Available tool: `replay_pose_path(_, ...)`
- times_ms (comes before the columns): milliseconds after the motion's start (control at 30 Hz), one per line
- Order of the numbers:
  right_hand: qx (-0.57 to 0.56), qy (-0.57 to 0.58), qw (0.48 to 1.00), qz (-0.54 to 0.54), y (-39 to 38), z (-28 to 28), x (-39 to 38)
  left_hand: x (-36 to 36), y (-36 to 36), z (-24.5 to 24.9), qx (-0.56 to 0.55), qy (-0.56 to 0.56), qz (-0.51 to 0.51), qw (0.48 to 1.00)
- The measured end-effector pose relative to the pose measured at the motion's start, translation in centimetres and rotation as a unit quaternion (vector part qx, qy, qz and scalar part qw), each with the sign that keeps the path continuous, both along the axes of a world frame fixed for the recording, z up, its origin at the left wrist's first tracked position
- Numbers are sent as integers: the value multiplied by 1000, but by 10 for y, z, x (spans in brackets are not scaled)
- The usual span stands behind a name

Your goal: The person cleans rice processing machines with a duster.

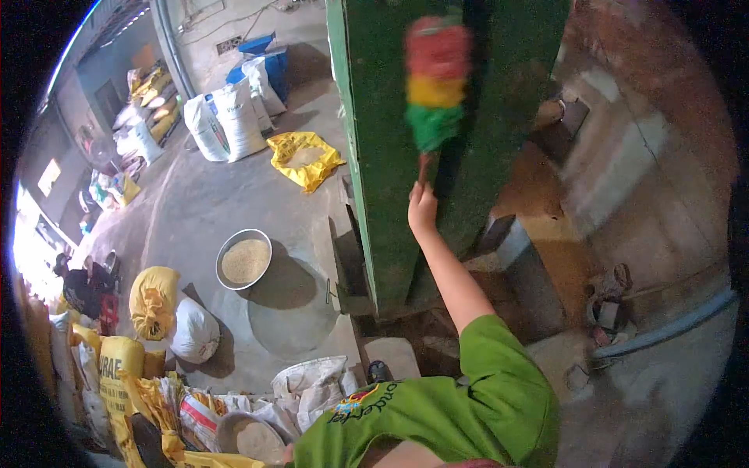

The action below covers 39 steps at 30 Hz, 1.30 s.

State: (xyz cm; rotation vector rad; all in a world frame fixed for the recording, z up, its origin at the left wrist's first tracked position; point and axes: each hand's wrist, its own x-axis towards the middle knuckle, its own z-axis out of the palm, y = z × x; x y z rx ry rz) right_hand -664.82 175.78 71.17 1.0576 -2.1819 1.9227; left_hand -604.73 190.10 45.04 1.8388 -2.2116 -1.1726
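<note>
My right hand (422, 207) is closed around the thin handle of a fluffy duster (437, 82), its arm stretched out in front of me. The duster's head is banded red, yellow and green, slightly blurred, and points upward. Behind it, overlapped by the duster in this view, stands a tall dark green panel (382, 226) of a cabinet or machine. My left hand is out of sight; only the green shirt shows on that side.
On the floor to the left is a metal basin (265, 242) of grain. Farther back stand white sacks (238, 121) and an opened yellow sack (312, 173). More sacks (121, 363) crowd the lower left. A blue-grey pipe (671, 331) runs along the right.
</note>
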Motion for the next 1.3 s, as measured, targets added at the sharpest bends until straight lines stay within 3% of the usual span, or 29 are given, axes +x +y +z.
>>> replay_pose_path(67, 37, 53, 998, 29, 10, -27, 4, -4, -1, -15, 17, -9, 2, 1000)
replay_pose_path(133, 158, 151, 976, -18, 28, -37, -1, -15, -6, -30, 30, -13, 7, 999)
replay_pose_path(200, 175, 106, 976, -74, 43, -30, -15, -21, -7, -42, 46, -20, 15, 999)
replay_pose_path(267, 73, 126, 973, -179, 34, -43, -42, -21, 0, -54, 65, -29, 25, 997)
replay_pose_path(400, 35, 84, 979, -181, 22, -28, -34, -23, 24, -86, 106, -39, 38, 993)
replay_pose_path(500, 63, 33, 994, -83, 27, -39, -2, -30, -7, -92, 121, 19, 66, 990)
replay_pose_path(533, 64, 76, 991, -93, 27, -62, -5, -28, -12, -85, 137, 56, 86, 985)
replay_pose_path(633, 104, 106, 986, -72, 57, -56, 8, -12, -10, -100, 158, 53, 123, 978)
replay_pose_path(733, 42, 193, 980, -34, 70, 6, -10, -17, 7, -31, 179, -36, 125, 975)
replay_pose_path(767, 86, 228, 968, -61, 74, 42, -17, -3, 12, -50, 175, -21, 99, 979)
replay_pose_path(800, 110, 183, 976, -29, 78, 87, -18, 5, 20, -62, 197, -50, 104, 974)
replay_pose_path(833, 187, 233, 952, -62, 92, 154, 15, 12, 27, -76, 203, -81, 85, 972)
replay_pose_path(867, 163, 216, 962, -34, 84, 166, -13, 17, 33, -86, 208, -114, 64, 969)
replay_pose_path(900, 145, 269, 951, -47, 86, 189, -8, 16, 38, -80, 232, -101, 103, 962)
replay_pose_path(967, 127, 325, 936, -53, 84, 209, 10, 38, 57, -162, 228, -59, 137, 962)
replay_pose_path(1000, 179, 318, 929, -64, 84, 206, 19, 40, 58, -196, 218, -22, 163, 962)
replay_pose_path(1033, 231, 312, 918, -76, 86, 202, 29, 28, 54, -182, 247, -42, 178, 952)
replay_pose_path(1067, 197, 339, 918, -54, 85, 171, 34, 20, 58, -171, 253, -39, 183, 949)
replay_pose_path(1133, 383, 274, 882, -22, 94, 106, 57, -27, 38, -86, 279, 27, 243, 929)
replay_pose_path(1167, 402, 253, 880, 26, 96, 48, 42, -24, 44, -116, 285, 29, 247, 926)
replay_pose_path(1233, 512, 229, 823, 92, 108, -17, 52, -17, 57, -186, 151, 127, 216, 956)
replay_pose_path(1300, 592, 259, 749, 144, 107, -45, 56, -21, 55, -145, 196, 120, 222, 948)
